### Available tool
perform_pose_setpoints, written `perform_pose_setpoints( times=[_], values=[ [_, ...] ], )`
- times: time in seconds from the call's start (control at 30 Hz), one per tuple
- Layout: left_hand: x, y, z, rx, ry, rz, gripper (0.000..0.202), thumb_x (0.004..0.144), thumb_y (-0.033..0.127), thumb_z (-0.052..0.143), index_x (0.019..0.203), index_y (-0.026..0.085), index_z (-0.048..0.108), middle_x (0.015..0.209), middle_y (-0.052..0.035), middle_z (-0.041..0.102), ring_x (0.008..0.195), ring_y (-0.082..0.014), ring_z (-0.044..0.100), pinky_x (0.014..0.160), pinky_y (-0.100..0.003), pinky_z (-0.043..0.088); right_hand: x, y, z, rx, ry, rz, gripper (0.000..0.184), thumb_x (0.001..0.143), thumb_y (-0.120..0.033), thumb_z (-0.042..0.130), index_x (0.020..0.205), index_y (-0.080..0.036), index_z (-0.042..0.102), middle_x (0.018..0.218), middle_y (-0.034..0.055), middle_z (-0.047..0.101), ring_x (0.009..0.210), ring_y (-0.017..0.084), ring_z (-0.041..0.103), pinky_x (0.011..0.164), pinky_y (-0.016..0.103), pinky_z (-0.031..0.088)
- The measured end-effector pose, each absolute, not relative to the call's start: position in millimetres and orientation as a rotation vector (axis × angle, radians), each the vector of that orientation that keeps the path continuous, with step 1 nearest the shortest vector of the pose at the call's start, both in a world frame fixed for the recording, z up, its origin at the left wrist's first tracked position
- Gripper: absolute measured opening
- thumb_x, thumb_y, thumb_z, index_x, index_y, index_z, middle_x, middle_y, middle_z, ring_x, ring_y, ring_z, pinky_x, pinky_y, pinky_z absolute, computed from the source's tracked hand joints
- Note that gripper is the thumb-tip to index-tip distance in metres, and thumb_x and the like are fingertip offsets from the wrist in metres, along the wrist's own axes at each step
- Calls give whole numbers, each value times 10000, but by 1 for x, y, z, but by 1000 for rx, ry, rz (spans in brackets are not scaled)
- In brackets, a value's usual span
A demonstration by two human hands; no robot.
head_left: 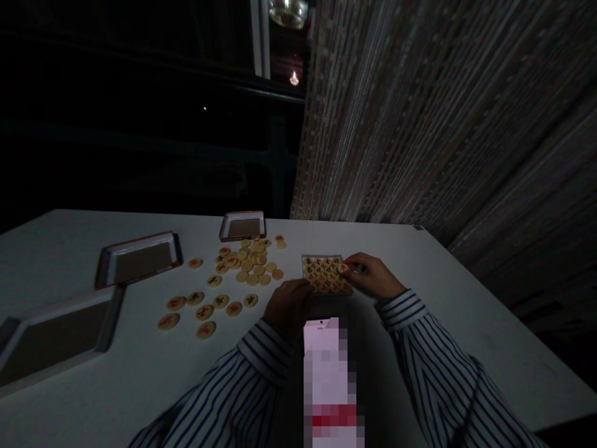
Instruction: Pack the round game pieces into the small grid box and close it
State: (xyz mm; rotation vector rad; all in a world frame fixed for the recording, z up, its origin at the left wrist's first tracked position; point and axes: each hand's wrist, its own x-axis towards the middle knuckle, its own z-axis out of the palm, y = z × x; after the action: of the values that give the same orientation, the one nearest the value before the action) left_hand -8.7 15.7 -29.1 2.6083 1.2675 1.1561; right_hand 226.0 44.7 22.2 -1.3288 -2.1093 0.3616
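A small rectangular tray (346, 295) holds rows of round xiangqi pieces (326, 271) with black and red characters. My left hand (291, 305) is closed at the tray's near left corner, its fingertips partly in shadow. Over the tray's right edge, my right hand (370, 275) pinches a xiangqi piece (343, 268) with a red mark between thumb and forefinger. Left of the tray lies a heap of loose pieces (254, 258), many blank side up. Several larger pieces (204, 312) with red or black characters are spread nearer to me.
A lit phone (321, 367) is in front of me, below the tray. On the white table (396, 242) stand a small tin tray (242, 238) at the back, a mid-sized one (175, 267) and a large one (51, 369) at left. A string curtain (373, 124) hangs behind.
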Motion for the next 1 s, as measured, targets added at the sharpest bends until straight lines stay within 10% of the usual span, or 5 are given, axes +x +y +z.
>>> perform_pose_setpoints(
  times=[1.0],
  values=[
    [-7, 13, -28, 2621, 1285, 1149, 232, 835, 255, 450, 943, 174, 638, 930, -83, 653, 854, -188, 585, 738, -339, 483, 230, 52, 16, -1337, -2144, 555, 203, 695, -273, 623, 863, -166, 661, 854, 40, 563, 757, 140, 540, 708, 298, 453]
  ],
)
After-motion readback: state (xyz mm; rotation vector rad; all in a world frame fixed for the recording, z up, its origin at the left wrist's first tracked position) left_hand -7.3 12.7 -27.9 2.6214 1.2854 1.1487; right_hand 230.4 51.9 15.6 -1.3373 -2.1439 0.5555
